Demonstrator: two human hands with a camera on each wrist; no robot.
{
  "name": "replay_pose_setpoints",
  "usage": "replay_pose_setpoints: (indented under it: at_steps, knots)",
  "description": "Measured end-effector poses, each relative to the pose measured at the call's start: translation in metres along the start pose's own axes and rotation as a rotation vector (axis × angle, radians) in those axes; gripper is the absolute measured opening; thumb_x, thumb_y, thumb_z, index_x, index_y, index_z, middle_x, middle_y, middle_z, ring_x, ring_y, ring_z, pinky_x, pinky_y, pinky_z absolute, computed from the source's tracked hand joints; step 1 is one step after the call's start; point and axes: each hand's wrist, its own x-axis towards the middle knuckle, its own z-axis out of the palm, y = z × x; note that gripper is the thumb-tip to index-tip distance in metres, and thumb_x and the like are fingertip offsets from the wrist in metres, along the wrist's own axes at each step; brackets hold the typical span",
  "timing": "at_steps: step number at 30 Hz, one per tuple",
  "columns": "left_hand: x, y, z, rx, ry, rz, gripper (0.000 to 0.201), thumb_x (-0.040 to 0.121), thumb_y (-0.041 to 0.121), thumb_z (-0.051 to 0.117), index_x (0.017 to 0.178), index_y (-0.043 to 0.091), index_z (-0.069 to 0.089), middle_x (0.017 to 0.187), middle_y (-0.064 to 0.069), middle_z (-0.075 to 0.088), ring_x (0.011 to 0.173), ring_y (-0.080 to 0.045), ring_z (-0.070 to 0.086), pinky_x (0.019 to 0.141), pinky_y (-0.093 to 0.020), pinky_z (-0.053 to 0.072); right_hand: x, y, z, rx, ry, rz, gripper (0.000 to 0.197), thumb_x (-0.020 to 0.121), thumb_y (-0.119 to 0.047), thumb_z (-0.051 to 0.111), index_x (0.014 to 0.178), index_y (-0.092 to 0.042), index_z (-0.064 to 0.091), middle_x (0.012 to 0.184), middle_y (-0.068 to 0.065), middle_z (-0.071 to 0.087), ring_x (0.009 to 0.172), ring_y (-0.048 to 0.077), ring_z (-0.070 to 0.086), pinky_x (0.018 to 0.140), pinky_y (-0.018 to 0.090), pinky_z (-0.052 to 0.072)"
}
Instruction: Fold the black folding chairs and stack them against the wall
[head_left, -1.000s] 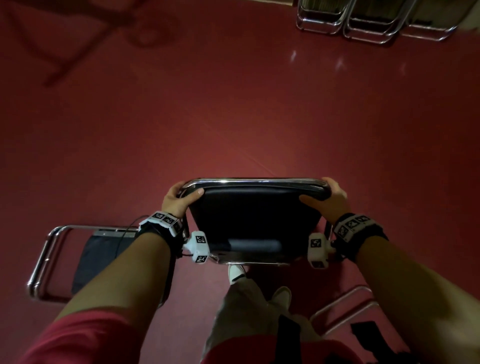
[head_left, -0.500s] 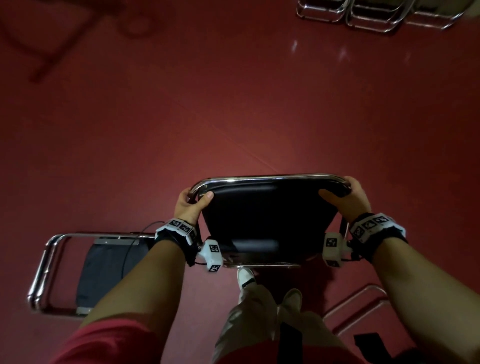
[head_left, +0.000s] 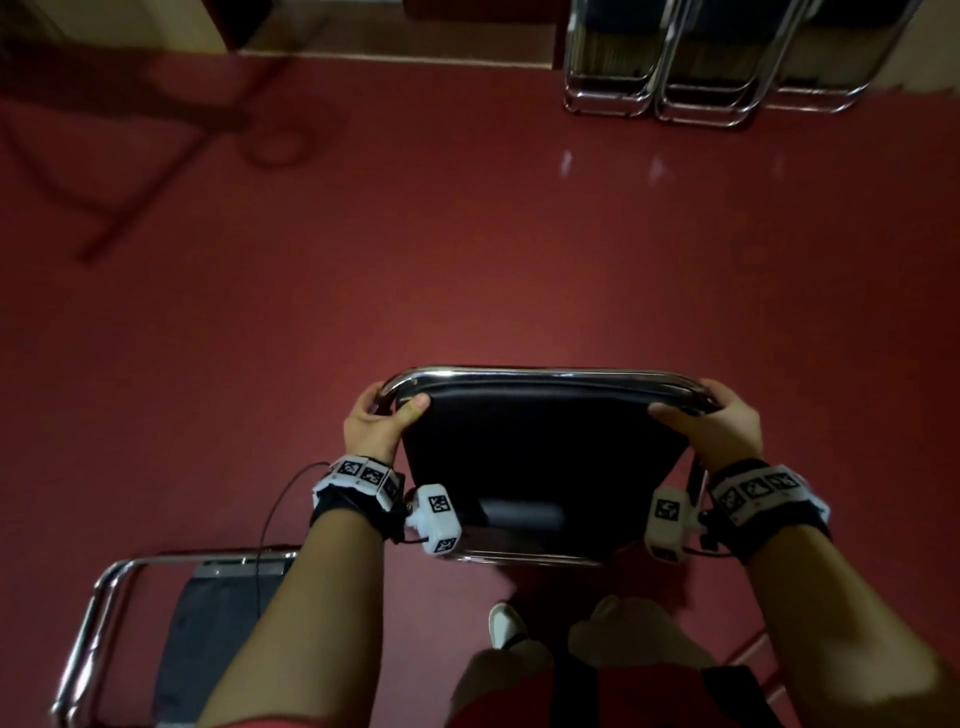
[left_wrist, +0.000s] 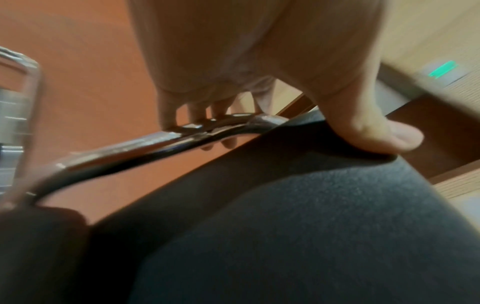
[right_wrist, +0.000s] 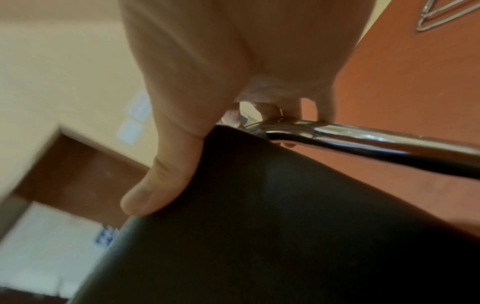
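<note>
I carry a folded black chair (head_left: 540, 457) with a chrome frame, held upright in front of me above the red floor. My left hand (head_left: 382, 421) grips its top left corner, fingers curled over the chrome tube (left_wrist: 145, 144) and thumb pressed on the black pad (left_wrist: 298, 226). On the other corner my right hand (head_left: 711, 421) grips the same way, thumb on the pad (right_wrist: 272, 216), fingers round the tube (right_wrist: 363, 139). Three folded chairs (head_left: 711, 67) lean against the far wall.
Another chair (head_left: 171, 623) with a chrome frame stands at my lower left, close to my left arm. Chrome chair legs (head_left: 753, 644) show at lower right. My feet (head_left: 506, 623) are under the carried chair. Red floor (head_left: 467, 234) stretches to the wall.
I have walked forward with the chair in both hands; the wall and the leaning chairs are nearer. Both grips are unchanged.
</note>
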Motion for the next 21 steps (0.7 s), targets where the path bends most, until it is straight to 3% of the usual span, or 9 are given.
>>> replay_pose_setpoints:
  at_steps: [4,6,9,13,17,21]
  knots:
    - [0.022,0.048,0.046,-0.018,-0.035,0.085,0.056,0.073,0.008,0.087,0.121,0.017,0.059,0.110,0.001,0.066,0.102,-0.015,0.061,0.090,-0.024,0.044,0.036,-0.026,-0.021,0.110,0.074,-0.028,0.058,0.066,-0.025,0.090,0.117,-0.011,0.066,0.107,0.000,0.070,0.093,0.016,0.066,0.069,0.018,0.048]
    - [0.032,0.070,0.076,-0.009,-0.064,0.122,0.055,0.073,0.007,0.086,0.120,0.015,0.059,0.107,0.004,0.065,0.102,-0.015,0.061,0.090,-0.023,0.045,0.062,-0.038,-0.034,0.123,0.108,-0.057,0.054,0.069,-0.022,0.089,0.116,-0.009,0.066,0.105,0.001,0.069,0.095,0.018,0.066,0.068,0.015,0.045]
    - [0.053,0.104,0.132,0.013,-0.096,0.184,0.063,0.073,0.008,0.087,0.129,0.006,0.059,0.116,-0.004,0.065,0.105,-0.017,0.062,0.086,-0.020,0.046,0.112,-0.057,-0.060,0.134,0.171,-0.057,0.065,0.067,-0.024,0.090,0.123,-0.009,0.063,0.109,-0.001,0.065,0.099,0.016,0.062,0.082,0.023,0.046]
    - [0.081,0.147,0.224,0.022,-0.126,0.247,0.060,0.076,0.009,0.085,0.129,0.005,0.058,0.116,-0.005,0.064,0.104,-0.015,0.060,0.078,-0.012,0.045,0.197,-0.088,-0.101,0.167,0.219,-0.093,0.082,0.060,-0.032,0.093,0.131,-0.010,0.059,0.116,-0.001,0.066,0.106,0.016,0.063,0.095,0.028,0.049]
    - [0.100,0.189,0.319,-0.001,-0.145,0.289,0.050,0.078,0.004,0.082,0.122,0.010,0.059,0.110,-0.003,0.064,0.103,-0.015,0.058,0.062,0.001,0.043,0.276,-0.122,-0.152,0.190,0.252,-0.114,0.080,0.060,-0.030,0.093,0.130,-0.011,0.059,0.115,-0.002,0.066,0.106,0.015,0.063,0.093,0.026,0.048]
    - [0.118,0.219,0.405,0.016,-0.178,0.295,0.060,0.079,0.000,0.080,0.134,-0.001,0.054,0.117,-0.007,0.058,0.107,-0.016,0.055,0.060,0.002,0.043,0.348,-0.149,-0.200,0.179,0.289,-0.141,0.086,0.059,-0.028,0.094,0.135,-0.010,0.057,0.120,0.001,0.064,0.107,0.013,0.061,0.093,0.023,0.045]
